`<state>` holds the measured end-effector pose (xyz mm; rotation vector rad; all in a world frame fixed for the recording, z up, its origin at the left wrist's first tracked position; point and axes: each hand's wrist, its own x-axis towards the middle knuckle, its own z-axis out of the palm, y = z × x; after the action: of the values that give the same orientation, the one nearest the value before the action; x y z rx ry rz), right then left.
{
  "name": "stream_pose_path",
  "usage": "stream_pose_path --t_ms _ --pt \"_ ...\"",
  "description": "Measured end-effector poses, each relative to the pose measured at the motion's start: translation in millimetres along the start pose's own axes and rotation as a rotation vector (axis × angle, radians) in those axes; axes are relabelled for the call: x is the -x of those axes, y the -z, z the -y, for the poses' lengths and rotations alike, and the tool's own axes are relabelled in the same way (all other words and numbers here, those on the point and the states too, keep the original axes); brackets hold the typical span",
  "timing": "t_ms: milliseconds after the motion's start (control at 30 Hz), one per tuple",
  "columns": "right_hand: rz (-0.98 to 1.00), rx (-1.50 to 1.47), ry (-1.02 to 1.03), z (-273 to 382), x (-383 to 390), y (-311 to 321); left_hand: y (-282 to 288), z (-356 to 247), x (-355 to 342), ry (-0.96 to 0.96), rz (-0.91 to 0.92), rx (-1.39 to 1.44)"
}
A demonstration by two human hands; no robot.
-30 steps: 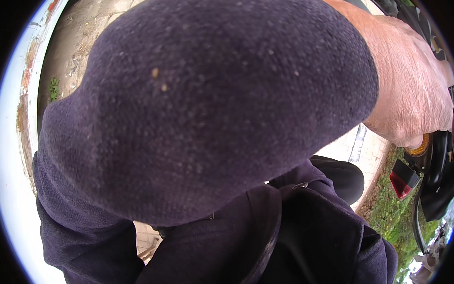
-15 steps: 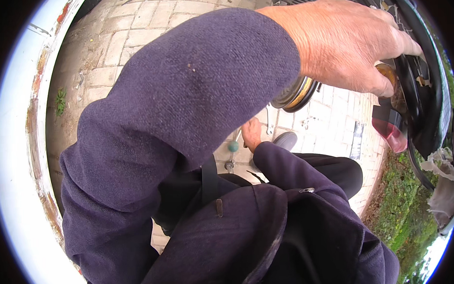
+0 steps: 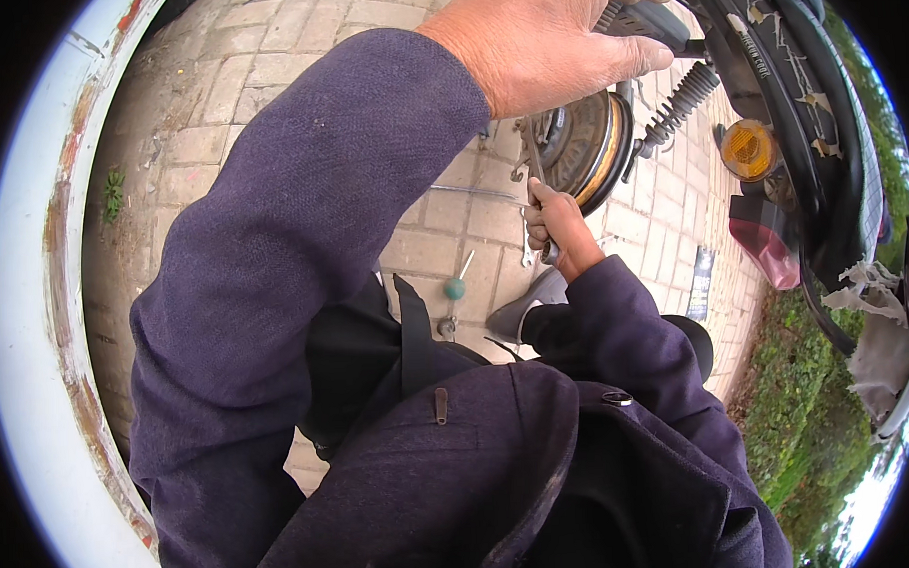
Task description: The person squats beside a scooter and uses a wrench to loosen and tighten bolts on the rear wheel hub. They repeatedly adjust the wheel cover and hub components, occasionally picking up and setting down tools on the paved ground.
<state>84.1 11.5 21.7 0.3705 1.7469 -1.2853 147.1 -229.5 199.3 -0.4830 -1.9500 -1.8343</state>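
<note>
My left hand [image 3: 556,40] reaches across the top of the view with its thumb spread from the fingers; nothing shows in it, and the fingertips are partly cut off. Below it is a wheel [image 3: 600,144] with a dusty hub and a yellowish rim band. My right hand [image 3: 561,225] is closed round a metal wrench [image 3: 550,252], whose ring end sticks out below the fist. Its other end points up toward the wheel hub; whether it touches the hub I cannot tell. A coil-spring shock absorber [image 3: 683,104] stands right of the wheel.
A tool with a green ball [image 3: 455,288], a second wrench [image 3: 527,243] and a thin metal rod [image 3: 474,191] lie on the paving. To the right are an orange reflector [image 3: 748,151], a red lamp [image 3: 771,248] and a torn black seat [image 3: 819,101]. A white edge [image 3: 56,328] runs along the left.
My left hand has moved left, away from the torn seat. My right hand has risen toward the wheel with the wrench, and more of the wheel and shock absorber shows.
</note>
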Motion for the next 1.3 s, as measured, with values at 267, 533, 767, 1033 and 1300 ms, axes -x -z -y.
stream_pose_path --t_ms 267,533,767,1033,1300 --pt "0.039 0.045 0.019 6.1 -6.8 -13.7 -8.8 13.5 1.8 -0.07 -0.03 -0.208" --pt "-0.099 0.233 0.202 -38.4 -48.3 -11.4 -32.8 -1.3 -9.2 -0.255 -0.041 -0.161" --pt "-0.32 0.783 0.635 -67.7 -72.6 -7.1 -92.2 9.3 -36.6 -0.506 -0.178 -0.593" --pt "-0.387 0.797 0.522 -90.4 -88.9 -7.4 -70.8 14.5 -57.0 -0.794 -0.089 -0.511" --pt "-0.424 0.751 0.817 -130.6 -114.3 -15.8 -57.3 2.3 -50.8 -0.746 0.039 -0.53"
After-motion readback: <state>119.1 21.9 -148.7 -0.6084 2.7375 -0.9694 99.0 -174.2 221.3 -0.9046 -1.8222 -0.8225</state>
